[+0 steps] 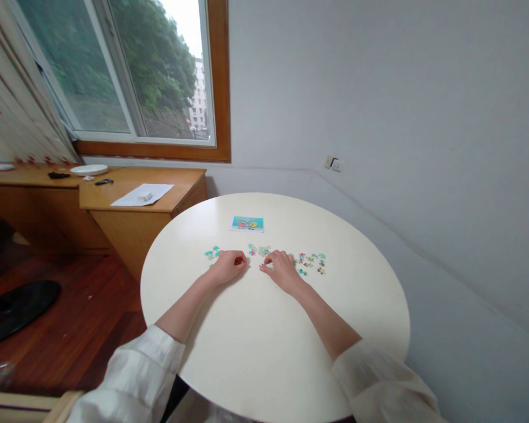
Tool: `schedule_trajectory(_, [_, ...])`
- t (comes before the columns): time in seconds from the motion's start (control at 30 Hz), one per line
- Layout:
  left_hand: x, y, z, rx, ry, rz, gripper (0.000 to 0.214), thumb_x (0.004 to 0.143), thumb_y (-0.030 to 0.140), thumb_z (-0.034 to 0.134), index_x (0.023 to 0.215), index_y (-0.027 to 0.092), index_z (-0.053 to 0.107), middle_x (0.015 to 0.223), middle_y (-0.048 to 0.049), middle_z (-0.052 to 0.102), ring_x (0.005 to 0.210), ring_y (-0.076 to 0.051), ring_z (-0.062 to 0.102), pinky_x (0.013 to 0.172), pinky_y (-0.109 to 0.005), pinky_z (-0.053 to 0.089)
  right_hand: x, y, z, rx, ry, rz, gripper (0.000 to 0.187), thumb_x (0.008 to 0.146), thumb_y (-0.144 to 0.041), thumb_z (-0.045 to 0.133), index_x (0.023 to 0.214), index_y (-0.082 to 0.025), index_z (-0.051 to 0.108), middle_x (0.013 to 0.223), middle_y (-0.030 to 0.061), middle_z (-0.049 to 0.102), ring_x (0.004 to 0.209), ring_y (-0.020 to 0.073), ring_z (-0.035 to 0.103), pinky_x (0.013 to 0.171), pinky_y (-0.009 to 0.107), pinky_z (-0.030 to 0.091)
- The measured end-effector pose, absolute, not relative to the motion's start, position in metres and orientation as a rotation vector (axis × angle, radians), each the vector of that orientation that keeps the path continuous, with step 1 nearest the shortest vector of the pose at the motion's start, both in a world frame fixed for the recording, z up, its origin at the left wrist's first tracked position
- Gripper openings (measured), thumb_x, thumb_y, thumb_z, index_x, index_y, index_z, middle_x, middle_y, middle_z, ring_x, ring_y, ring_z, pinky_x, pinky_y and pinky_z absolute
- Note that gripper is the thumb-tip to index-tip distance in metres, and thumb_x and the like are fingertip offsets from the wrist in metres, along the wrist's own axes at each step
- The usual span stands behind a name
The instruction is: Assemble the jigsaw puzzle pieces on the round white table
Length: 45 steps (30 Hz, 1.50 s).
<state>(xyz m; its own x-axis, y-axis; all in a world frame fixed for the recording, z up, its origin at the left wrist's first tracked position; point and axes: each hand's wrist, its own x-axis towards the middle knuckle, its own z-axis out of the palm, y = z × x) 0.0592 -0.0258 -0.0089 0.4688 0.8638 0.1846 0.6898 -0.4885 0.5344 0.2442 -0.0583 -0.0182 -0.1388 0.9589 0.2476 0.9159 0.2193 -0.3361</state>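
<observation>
Over the middle of the white table, my left hand [230, 267] is curled, its thumb and forefinger meeting in a pinch. Whatever lies between those fingertips is too small to make out. My right hand [283, 270] faces it a short gap away, thumb and fingers bent together at the tabletop; I cannot tell what they hold. Loose jigsaw pieces [211, 253] lie beside my left hand. More jigsaw pieces [252, 249] sit just beyond the gap between both hands, partly hidden by the right one. Another scattered group of jigsaw pieces [311, 262] is right of my right hand.
A small picture card [247, 224] with cartoon figures lies toward the far side of the round white table [264, 346]. Behind on the left, a wooden desk [132, 226] carries a sheet of paper [134, 197] and a white plate [89, 170]. A wall stands to the right.
</observation>
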Motion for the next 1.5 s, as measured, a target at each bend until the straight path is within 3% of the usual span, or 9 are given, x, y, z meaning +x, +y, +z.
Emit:
schedule_trajectory(0.23, [0.059, -0.026, -0.008, 2.312, 1.297, 0.641, 0.018, 0.071, 0.021, 0.047, 0.072, 0.014, 0.064, 0.063, -0.0013, 0.061, 0.059, -0.012, 0.049, 0.060, -0.023, 0.036, 0.242, -0.061, -0.015, -1.658, -2.128, 0.159, 0.006, 0.077, -0.024, 0.058, 0.079, -0.018, 0.059, 0.087, 0.0021, 0.064, 0.088, 0.0168, 0.052, 0.079, 0.031, 0.026])
schedule_trajectory(0.47, [0.060, -0.026, -0.008, 2.299, 1.306, 0.654, 0.018, 0.072, 0.021, 0.047, 0.072, 0.013, 0.064, 0.062, -0.0012, 0.061, 0.059, -0.012, 0.049, 0.061, -0.023, 0.036, 0.252, -0.059, -0.018, -1.627, -2.153, 0.087, 0.020, 0.077, -0.032, 0.058, 0.094, -0.020, 0.061, 0.095, 0.0038, 0.062, 0.093, 0.0181, 0.050, 0.080, 0.031, 0.027])
schedule_trajectory(0.87, [0.061, -0.026, -0.008, 2.293, 1.321, 0.631, 0.019, 0.072, 0.021, 0.047, 0.073, 0.013, 0.064, 0.064, -0.0020, 0.062, 0.060, -0.012, 0.050, 0.062, -0.023, 0.037, 0.269, -0.056, -0.022, -1.604, -2.214, 0.128, 0.021, 0.080, -0.029, 0.054, 0.098, -0.035, 0.065, 0.103, 0.0023, 0.057, 0.097, 0.0198, 0.046, 0.082, 0.036, 0.029])
schedule_trajectory(1.5, [0.062, -0.028, -0.010, 2.332, 1.234, 0.617, 0.018, 0.072, 0.024, 0.049, 0.074, 0.015, 0.065, 0.062, 0.0002, 0.061, 0.059, -0.011, 0.049, 0.062, -0.022, 0.036, 0.257, -0.065, -0.015, -1.607, -2.180, 0.249, 0.013, 0.077, -0.033, 0.057, 0.084, -0.024, 0.064, 0.100, 0.0028, 0.058, 0.098, 0.0196, 0.046, 0.084, 0.037, 0.027])
